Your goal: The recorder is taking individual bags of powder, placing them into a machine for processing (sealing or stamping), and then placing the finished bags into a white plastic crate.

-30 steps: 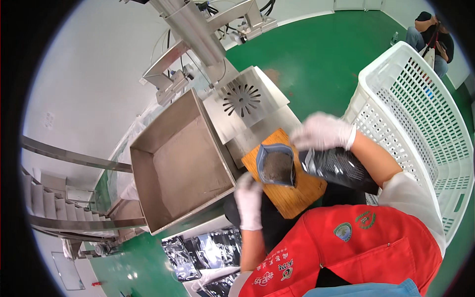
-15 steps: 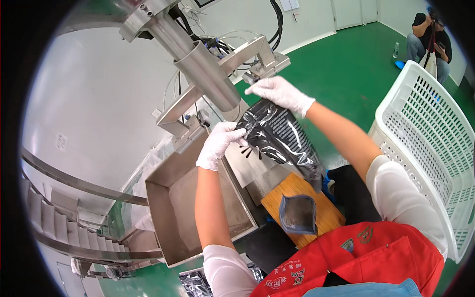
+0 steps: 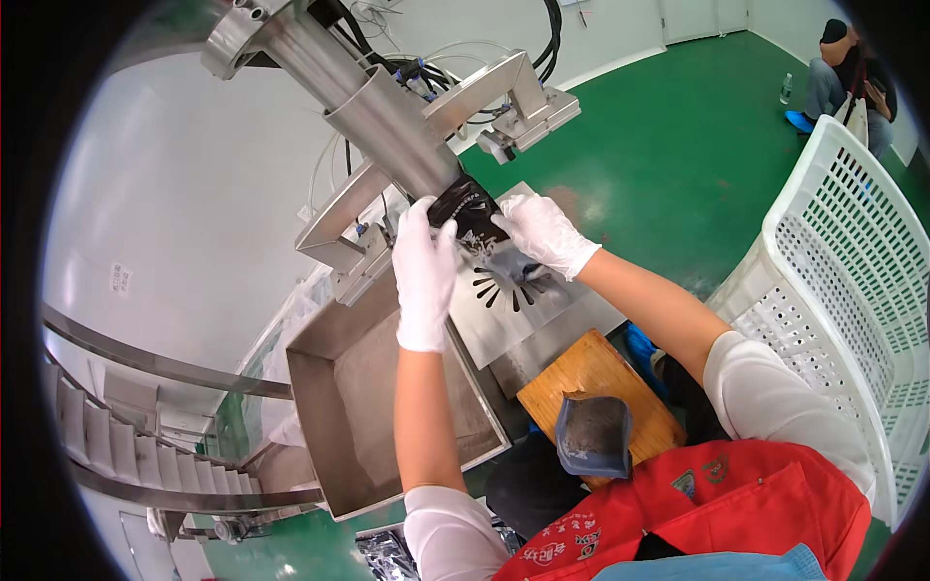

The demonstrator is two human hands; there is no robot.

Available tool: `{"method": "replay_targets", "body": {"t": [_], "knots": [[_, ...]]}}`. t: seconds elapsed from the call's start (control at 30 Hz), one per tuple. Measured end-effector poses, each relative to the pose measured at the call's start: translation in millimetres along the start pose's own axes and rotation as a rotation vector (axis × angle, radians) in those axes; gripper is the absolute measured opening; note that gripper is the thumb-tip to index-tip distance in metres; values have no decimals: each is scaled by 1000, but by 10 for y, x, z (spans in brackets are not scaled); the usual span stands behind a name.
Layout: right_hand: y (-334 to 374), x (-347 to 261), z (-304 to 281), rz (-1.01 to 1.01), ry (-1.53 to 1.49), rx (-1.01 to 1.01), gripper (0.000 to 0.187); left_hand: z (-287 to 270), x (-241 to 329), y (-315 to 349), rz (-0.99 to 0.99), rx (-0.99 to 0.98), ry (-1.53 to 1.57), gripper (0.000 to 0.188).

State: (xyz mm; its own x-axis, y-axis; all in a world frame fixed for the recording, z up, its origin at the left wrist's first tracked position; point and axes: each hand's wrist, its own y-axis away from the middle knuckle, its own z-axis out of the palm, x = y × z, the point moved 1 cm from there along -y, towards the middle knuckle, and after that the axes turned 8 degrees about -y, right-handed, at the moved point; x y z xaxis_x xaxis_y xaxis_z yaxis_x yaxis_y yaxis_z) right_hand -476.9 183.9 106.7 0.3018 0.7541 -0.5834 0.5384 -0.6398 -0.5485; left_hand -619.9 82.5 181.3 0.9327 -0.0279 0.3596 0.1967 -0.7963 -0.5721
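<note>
Black pouch (image 3: 465, 210) sits below the steel spout (image 3: 395, 126), long axis roughly continuing it; left hand (image 3: 424, 276) and right hand (image 3: 552, 236) fingers grip opposite edges.

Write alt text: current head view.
Left hand and right hand, white-gloved, hold a black bag at the lower end of a steel tube, above a slotted metal plate. Lower in frame, an open bag of greyish material sits on a wooden board; a steel tray lies left.

Seemingly unreadable lettering (image 3: 587, 544) on red apron (image 3: 765, 513), black bag (image 3: 467, 205)
</note>
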Motion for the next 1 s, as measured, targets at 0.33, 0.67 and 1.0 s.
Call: {"method": "replay_targets", "body": {"t": [0.33, 0.67, 1.0], "knots": [[31, 11, -61, -46, -45, 164, 27, 1209, -1412, 634, -730, 156, 812, 61], [810, -48, -481, -79, -311, 171, 30, 573, -548, 1773, -809, -12, 886, 51], [3214, -484, -169, 279, -615, -114, 46, 160, 1656, 3594, -619, -215, 682, 65]]}}
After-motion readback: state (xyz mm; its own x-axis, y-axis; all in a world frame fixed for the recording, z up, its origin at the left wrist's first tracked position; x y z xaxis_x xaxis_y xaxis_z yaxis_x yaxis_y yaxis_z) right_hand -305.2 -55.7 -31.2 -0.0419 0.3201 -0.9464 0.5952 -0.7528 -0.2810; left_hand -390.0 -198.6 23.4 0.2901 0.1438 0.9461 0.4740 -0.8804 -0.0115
